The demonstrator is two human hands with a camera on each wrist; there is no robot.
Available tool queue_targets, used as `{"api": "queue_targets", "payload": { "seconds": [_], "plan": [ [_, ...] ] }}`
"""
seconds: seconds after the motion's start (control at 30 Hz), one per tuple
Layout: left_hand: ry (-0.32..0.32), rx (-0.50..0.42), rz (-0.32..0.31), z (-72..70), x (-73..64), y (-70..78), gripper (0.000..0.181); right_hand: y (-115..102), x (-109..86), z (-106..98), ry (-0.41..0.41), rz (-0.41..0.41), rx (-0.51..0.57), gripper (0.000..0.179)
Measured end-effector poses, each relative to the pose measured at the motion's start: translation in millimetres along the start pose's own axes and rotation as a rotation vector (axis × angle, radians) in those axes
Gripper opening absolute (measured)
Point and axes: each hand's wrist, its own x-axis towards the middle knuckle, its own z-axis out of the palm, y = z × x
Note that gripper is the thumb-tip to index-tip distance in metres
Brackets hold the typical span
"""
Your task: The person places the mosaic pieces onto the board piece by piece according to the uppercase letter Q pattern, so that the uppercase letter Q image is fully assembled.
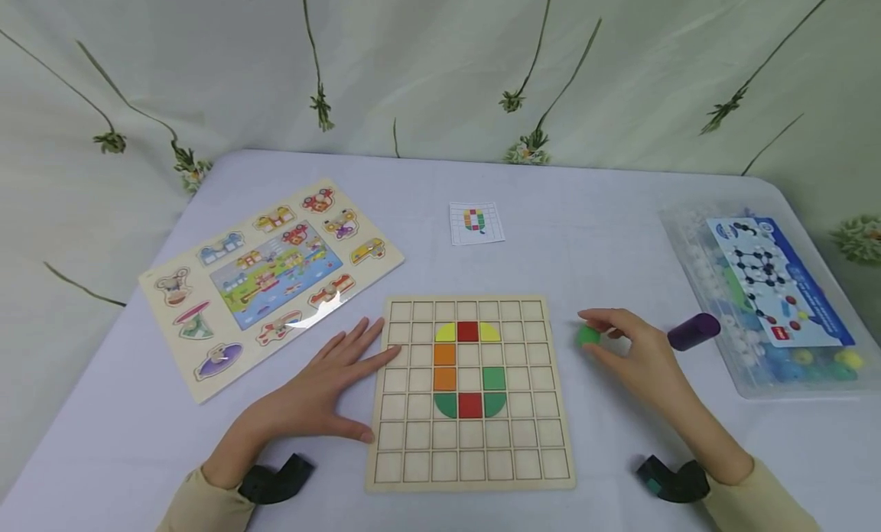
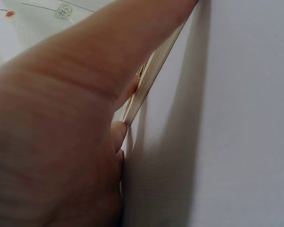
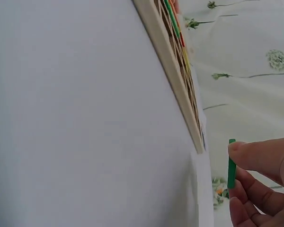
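Observation:
A wooden grid board [image 1: 406,463] lies in front of me. Red squares [image 1: 468,332], orange squares [image 1: 444,355], a green square [image 1: 494,378] and rounded yellow and green tiles sit in its cells, forming a partial ring. My left hand [image 1: 323,387] has its fingers spread, with fingertips and thumb touching the board's left edge. Right of the board, my right hand [image 1: 629,345] pinches a green tile [image 1: 587,335] between thumb and fingers. In the right wrist view the thin green tile [image 3: 232,170] appears edge-on, raised off the table; its full outline is hidden.
A small pattern card [image 1: 476,223] lies beyond the board. On the left is a wooden picture puzzle [image 1: 186,364]. A see-through plastic box [image 1: 750,375] with a printed sheet stands at right, with a purple cylinder [image 1: 694,332] beside it, close to the right hand.

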Motion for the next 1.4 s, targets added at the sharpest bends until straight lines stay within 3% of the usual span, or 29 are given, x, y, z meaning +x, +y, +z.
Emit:
{"api": "queue_targets", "payload": {
  "seconds": [0.37, 0.6, 1.17, 1.4],
  "plan": [
    [-0.008, -0.003, -0.007, 0.4, 0.2, 0.2, 0.103, -36, 32.2, 34, -0.167, -0.033, 0.214, 0.04],
    [-0.007, -0.001, -0.001, -0.2, 1.1, 0.3, 0.103, -48, 37.8, 54, -0.304, -0.004, 0.233, 0.037],
    [0.0, -0.009, 0.007, -1.5, 0.1, 1.7, 0.103, -51, 36.4, 65, -0.404, -0.098, 0.196, 0.034],
    [-0.008, -0.004, -0.012, 0.3, 0.3, -0.3, 0.104, -52, 31.4, 58, -0.351, -0.063, 0.176, 0.035]
  ]
}}
